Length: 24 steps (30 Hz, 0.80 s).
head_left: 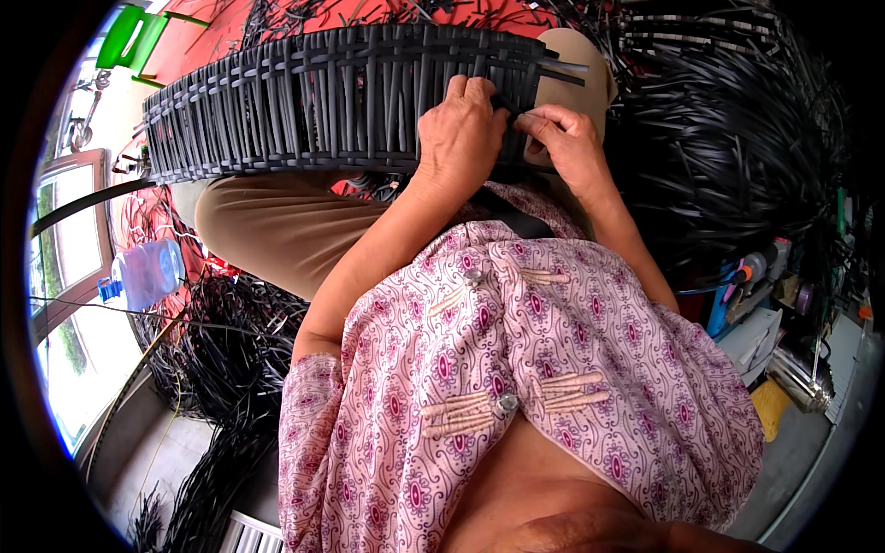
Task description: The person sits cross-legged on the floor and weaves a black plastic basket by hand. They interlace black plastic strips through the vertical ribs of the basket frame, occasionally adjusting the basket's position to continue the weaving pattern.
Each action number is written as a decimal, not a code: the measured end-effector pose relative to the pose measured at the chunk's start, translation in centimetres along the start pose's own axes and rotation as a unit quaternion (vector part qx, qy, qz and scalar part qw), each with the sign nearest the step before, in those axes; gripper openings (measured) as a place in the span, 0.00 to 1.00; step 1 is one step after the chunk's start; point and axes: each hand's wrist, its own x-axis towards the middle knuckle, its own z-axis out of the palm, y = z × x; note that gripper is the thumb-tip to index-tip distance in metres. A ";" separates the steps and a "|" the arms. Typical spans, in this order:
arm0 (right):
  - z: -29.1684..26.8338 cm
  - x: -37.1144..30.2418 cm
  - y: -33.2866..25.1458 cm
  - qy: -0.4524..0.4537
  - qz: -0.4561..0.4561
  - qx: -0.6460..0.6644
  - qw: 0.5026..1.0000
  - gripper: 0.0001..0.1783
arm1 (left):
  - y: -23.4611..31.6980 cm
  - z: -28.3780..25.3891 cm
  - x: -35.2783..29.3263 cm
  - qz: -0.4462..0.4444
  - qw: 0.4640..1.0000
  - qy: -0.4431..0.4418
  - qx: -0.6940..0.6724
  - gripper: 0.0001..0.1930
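A long woven panel of flat dark-grey strips lies across my lap, its right end over my knee. My left hand rests on the panel near that end, its fingers curled over the weave and closed around a short black strip. Just right of it, my right hand pinches the strip between thumb and fingertips. The two hands almost touch. Two loose strip ends stick out of the panel's right edge. The fingertips of my left hand are partly hidden.
A big heap of black strips lies at my right, another bundle at my left. Beside the left bundle is a clear blue water jug. A green stool stands far left. At right are tools and a metal flask.
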 end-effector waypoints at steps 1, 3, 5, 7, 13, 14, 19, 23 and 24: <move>0.1 -0.1 0.3 0.020 -0.035 -0.029 0.999 0.12 | 0.1 0.0 -0.1 0.004 1.000 -0.002 0.003 0.15; 0.3 -0.3 0.9 0.060 -0.103 -0.087 0.989 0.11 | -0.2 0.2 -0.2 0.002 1.000 0.012 -0.016 0.14; 0.2 -0.9 0.7 0.085 -0.159 -0.155 0.971 0.11 | -0.4 0.1 -0.2 -0.025 0.998 0.010 -0.049 0.13; 0.1 -1.3 0.4 0.094 -0.169 -0.175 0.965 0.11 | -0.6 -0.5 0.1 -0.075 0.993 -0.010 -0.093 0.13; -0.1 -1.6 0.2 0.088 -0.186 -0.199 0.958 0.09 | -0.7 -1.3 0.6 -0.172 0.943 -0.103 -0.266 0.16; -0.1 -1.8 -0.4 0.083 -0.192 -0.209 0.955 0.09 | -1.1 -1.0 0.4 -0.161 0.936 -0.097 -0.298 0.16; 0.5 -1.5 -1.0 0.056 -0.208 -0.236 0.948 0.08 | -1.8 -1.6 0.4 -0.072 0.965 -0.136 -0.210 0.16; 0.6 -1.3 -0.9 0.045 -0.231 -0.260 0.936 0.07 | -1.1 -2.6 -0.3 0.019 0.990 -0.105 -0.095 0.11; 0.7 -1.3 -0.8 0.047 -0.238 -0.272 0.931 0.07 | -1.3 -2.2 -0.6 0.039 0.992 -0.084 -0.086 0.09</move>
